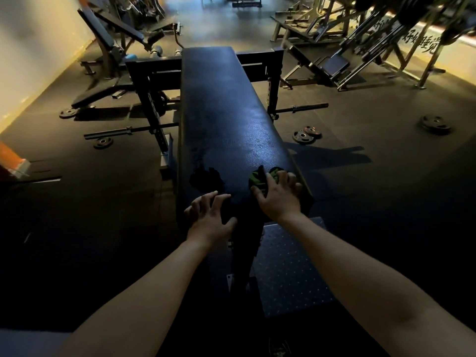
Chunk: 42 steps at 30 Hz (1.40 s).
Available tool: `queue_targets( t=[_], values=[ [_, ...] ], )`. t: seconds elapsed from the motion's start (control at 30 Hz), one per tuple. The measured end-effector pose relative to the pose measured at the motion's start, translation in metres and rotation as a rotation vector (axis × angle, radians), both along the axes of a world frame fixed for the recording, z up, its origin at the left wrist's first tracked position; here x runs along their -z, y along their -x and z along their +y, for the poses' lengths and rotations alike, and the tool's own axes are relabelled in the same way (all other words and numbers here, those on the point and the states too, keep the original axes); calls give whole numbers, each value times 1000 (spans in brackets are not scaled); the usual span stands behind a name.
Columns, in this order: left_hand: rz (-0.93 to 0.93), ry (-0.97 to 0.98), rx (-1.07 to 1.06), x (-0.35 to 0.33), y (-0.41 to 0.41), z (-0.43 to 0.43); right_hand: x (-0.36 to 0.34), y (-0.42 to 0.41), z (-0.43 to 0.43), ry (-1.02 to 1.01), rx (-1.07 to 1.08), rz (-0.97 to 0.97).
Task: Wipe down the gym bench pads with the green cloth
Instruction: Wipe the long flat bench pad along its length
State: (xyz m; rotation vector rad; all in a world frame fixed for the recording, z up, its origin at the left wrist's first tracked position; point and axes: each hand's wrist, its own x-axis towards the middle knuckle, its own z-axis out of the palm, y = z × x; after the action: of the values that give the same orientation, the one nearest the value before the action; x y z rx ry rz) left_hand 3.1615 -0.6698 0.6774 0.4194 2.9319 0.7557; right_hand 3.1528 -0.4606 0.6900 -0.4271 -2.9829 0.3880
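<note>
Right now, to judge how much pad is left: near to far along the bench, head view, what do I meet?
Left hand → right hand → green cloth it grips → long stretch of bench pad running to its far end.

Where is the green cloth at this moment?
In the head view, the green cloth lies bunched under the right hand on the near right edge of the bench pad, across from the left hand.
</note>
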Motion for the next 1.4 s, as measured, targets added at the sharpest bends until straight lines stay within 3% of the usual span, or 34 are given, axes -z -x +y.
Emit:
queue_targets(
  t=[0.17,0.37,0.43,0.5,0.63,0.77,0.93,1.1,1.3,1.4],
  values=[
    [-25,31,-9,-3,0,1,-1,-4,-33,39,-33,178],
    [-100,23,-14,-4,1,2,4,-23,-56,148,-328,273],
    [-108,26,-13,-6,0,2,3,-21,-43,79,-412,312],
    [-83,29,-26,-7,0,1,4,-14,-17,-1,-345,347],
    [-43,37,-20,-7,-1,3,8,-10,21,75,-22,279],
    [-64,62,-24,-8,-3,4,15,-27,-17,185,19,333],
    [-72,85,-74,-11,-12,12,14,-41,-72,252,-229,325],
    [-53,121,-106,-13,-16,17,26,-46,-36,16,-433,231],
    [-33,115,-126,-8,-22,22,31,-55,27,11,-194,324],
    [-66,108,-104,-10,-21,23,21,-52,39,91,-11,229]
  ],
)
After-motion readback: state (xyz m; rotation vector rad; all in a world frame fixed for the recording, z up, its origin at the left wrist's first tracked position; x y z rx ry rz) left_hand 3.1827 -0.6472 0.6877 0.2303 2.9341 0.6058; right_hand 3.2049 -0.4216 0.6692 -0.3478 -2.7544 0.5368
